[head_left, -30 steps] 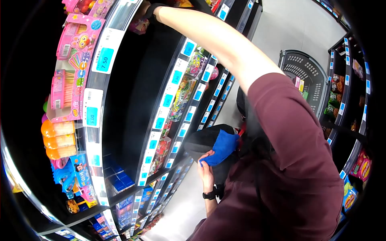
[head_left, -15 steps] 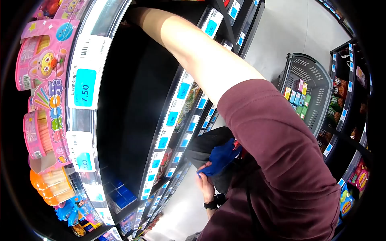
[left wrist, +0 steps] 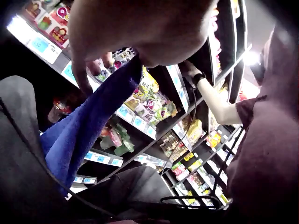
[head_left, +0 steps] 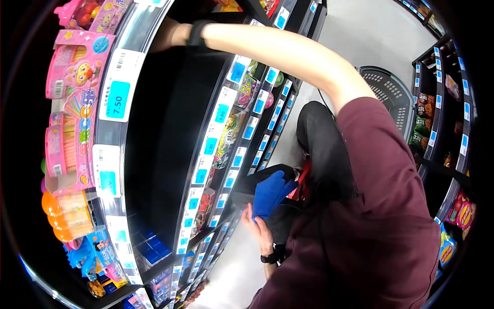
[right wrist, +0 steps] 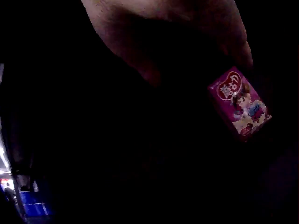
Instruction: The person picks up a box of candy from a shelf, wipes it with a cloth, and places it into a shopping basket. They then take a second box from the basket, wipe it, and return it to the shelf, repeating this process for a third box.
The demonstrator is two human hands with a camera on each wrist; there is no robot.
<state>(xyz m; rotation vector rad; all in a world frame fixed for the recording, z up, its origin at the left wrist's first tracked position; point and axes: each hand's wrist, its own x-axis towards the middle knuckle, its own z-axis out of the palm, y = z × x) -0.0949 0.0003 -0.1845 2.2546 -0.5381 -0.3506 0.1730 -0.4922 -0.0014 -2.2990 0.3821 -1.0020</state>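
A blue cloth [head_left: 268, 194] hangs from my left hand [head_left: 259, 229], its upper edge pinched by the fingers. In the left wrist view the cloth [left wrist: 96, 121] drapes down in a long fold below that hand [left wrist: 140, 28]. My right hand [head_left: 167, 35] reaches deep into a dark shelf, partly hidden by the shelf's front edge. Inside, a small pink-purple box [right wrist: 240, 105] with a cartoon figure sits tilted by the fingers of the right hand [right wrist: 173, 28]. Its thumb and fingers are spread apart, with darkness between them.
Pink boxes of candy sticks [head_left: 72, 113] fill the shelf at left, behind a price-tag rail [head_left: 118, 98]. Blue boxes [head_left: 153, 250] stand further along. A grey basket [head_left: 391, 98] is on the floor behind the right arm, and snack shelves [head_left: 429, 118] line the far side.
My right arm went deeper into the shelf, then drew back somewhat; the purple box near it has left the head view. The left hand keeps its hold, and the cloth swings.
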